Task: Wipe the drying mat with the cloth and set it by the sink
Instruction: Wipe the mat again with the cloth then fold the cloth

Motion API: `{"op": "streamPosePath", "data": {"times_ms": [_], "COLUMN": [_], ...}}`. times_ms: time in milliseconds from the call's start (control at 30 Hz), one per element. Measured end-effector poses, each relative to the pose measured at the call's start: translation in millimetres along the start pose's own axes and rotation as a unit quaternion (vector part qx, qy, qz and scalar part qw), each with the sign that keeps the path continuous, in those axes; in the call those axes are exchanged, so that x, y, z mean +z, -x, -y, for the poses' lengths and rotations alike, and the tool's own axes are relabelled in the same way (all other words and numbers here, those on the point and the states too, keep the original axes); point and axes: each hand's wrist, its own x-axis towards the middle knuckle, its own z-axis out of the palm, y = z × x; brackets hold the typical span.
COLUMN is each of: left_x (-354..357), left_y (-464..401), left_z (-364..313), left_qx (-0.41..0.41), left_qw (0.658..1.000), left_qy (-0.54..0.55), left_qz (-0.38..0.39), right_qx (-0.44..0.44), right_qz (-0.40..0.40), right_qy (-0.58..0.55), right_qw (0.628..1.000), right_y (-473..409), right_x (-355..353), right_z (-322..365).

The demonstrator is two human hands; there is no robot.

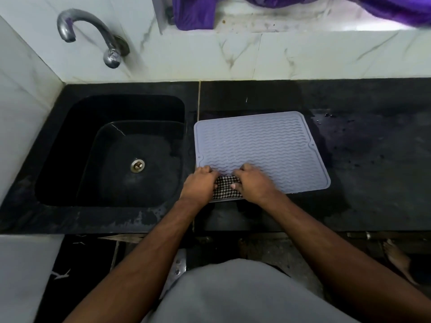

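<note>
drying mat flat just right of sink | cloth on mat's near edge | left hand and right hand both gripping cloth | wiping probably in progress, final placing beside sink apparently unconfirmed

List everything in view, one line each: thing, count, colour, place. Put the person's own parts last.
drying mat: one, pale grey-blue with wavy ridges, flat on the counter just right of the sink.
cloth: one, black-and-white checked, on the mat's near edge between the hands.
sink: one, black, sunk in the counter's left part.
tap: one, silver, on the wall above the sink.
counter: one, dark stone, wet patches right of the mat.
purple fabric: purple, on the ledge behind.
left hand: one, gripping the cloth's left end.
right hand: one, gripping the cloth's right end.
</note>
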Motion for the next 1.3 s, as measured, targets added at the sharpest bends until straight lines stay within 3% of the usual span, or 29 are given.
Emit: {"op": "streamPosePath", "data": {"times_ms": [267,433,500,767,967,1233,1300], "left_x": [-8.7,-25.5,-31.2,-11.1,11.6,14.2,9.5], "left_y": [-1.6,28.4,46.8,115.3,119.6,108.8,108.8], "left_z": [6.4,31.4,50.2,98.5,83.1,63.0,55.9], "left_qx": [-0.06,-0.161,-0.199,-0.329,-0.339,-0.327,-0.331], "left_qw": [0.991,0.935,0.915,0.899,0.9,0.899,0.911], "left_qy": [0.107,0.315,0.35,0.289,0.273,0.288,0.237], "left_qz": [0.052,0.035,0.03,0.029,-0.023,-0.047,-0.071], "right_qx": [0.036,0.01,-0.036,-0.166,-0.139,-0.113,-0.103], "right_qz": [0.046,0.066,0.066,0.113,0.079,0.007,-0.028], "right_qy": [0.0,-0.044,-0.059,-0.037,0.014,-0.073,-0.089], "right_qw": [0.998,0.997,0.995,0.979,0.987,0.991,0.99], "right_y": [-9.9,-27.8,-37.0,-56.6,-51.4,-45.6,-43.1], "right_x": [-5.6,-39.2,-47.5,-0.6,26.9,23.1,19.1], "right_z": [10.9,34.7,55.5,140.2,135.6,121.3,113.2]}}
